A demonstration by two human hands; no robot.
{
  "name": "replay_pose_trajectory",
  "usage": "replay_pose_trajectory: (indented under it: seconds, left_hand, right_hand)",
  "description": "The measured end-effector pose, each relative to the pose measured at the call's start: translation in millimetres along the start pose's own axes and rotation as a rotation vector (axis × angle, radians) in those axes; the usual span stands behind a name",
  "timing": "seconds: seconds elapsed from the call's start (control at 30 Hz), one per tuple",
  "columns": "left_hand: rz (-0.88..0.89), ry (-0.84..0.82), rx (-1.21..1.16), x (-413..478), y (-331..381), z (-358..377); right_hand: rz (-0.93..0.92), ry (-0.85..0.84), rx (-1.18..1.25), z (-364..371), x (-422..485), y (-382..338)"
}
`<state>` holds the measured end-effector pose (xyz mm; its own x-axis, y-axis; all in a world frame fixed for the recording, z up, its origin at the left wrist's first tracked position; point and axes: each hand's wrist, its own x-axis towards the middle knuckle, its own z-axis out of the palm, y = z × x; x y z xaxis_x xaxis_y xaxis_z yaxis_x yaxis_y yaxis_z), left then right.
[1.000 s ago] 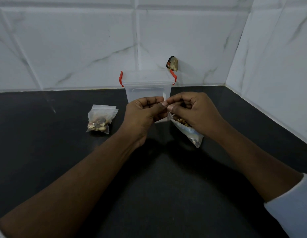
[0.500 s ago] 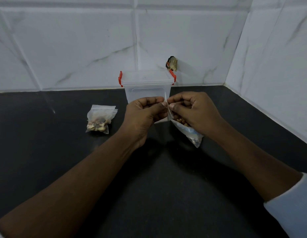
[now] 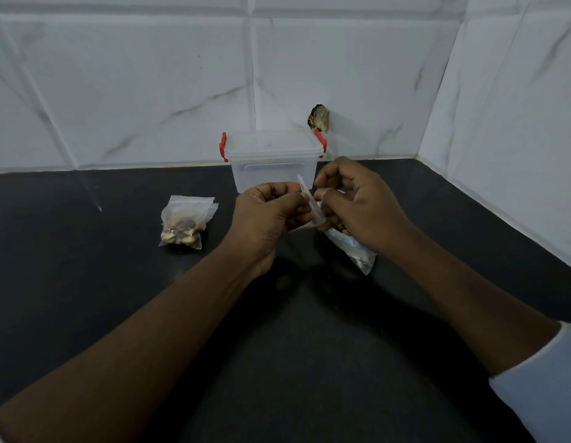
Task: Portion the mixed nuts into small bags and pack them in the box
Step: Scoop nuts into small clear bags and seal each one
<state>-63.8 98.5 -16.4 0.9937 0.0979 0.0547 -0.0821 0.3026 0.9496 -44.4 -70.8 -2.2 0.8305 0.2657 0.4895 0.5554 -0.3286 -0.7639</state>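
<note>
Just before the clear plastic box with red latches (image 3: 273,161), my left hand (image 3: 265,219) and right hand (image 3: 364,209) together pinch the small transparent bag (image 3: 311,209). If my pinch slips, I think the nuts spill on the black counter (image 3: 277,346).

Clear lidded box (image 3: 273,164) with red clips is standing at twelve o'clock; a filled nut bag (image 3: 185,223) is lying at nine; an open small bag (image 3: 309,206) is hanging pinched at centre.

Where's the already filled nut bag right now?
In the head view, the filled bag lies on the black counter, left of the left hand and the lidded box.
</note>
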Motion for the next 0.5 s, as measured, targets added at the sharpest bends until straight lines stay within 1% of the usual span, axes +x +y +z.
replay_pose_trajectory:
  seconds: [0.1, 0.23, 0.5]
  left_hand:
    - [-0.002, -0.025, -0.014, -2.1, 1.3, 0.5]
    - [-0.018, -0.019, 0.021, -0.2, 2.1, 1.3]
    - [0.015, 0.043, 0.050, 4.7, 3.4, -3.2]
  right_hand:
    - [-0.034, -0.021, -0.054, 0.0, -0.9, -0.9]
    - [-0.056, 0.019, -0.121, -2.0, -0.1, 1.1]
    - [-0.077, 0.067, -0.435, -7.2, 5.0, 2.7]
